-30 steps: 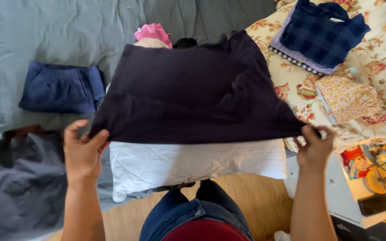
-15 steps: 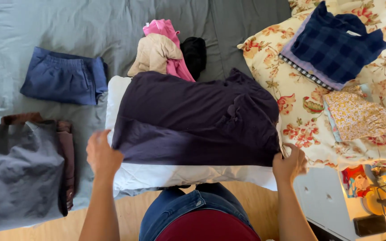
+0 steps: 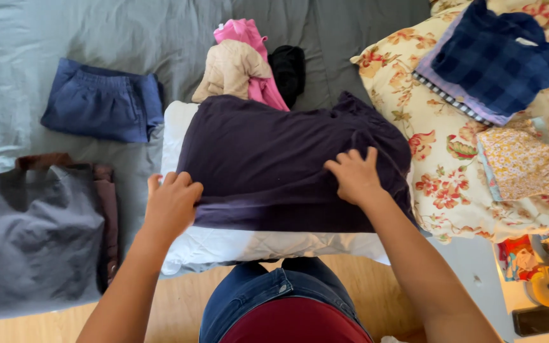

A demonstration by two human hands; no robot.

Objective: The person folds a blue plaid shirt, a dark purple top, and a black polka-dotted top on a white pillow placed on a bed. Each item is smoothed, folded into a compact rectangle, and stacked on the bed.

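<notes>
While the dark garment lies flat, open right fingers press it, left fingers curled.

arms: bare, no sleeves | jeans: blue | top: maroon

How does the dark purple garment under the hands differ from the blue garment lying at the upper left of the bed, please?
The dark purple garment lies spread over a white pillow, with the left hand and right hand on it; the blue garment lies folded small on the grey sheet, untouched. The purple one covers more area and is darker. Both are plain, unpatterned cloth.
</notes>
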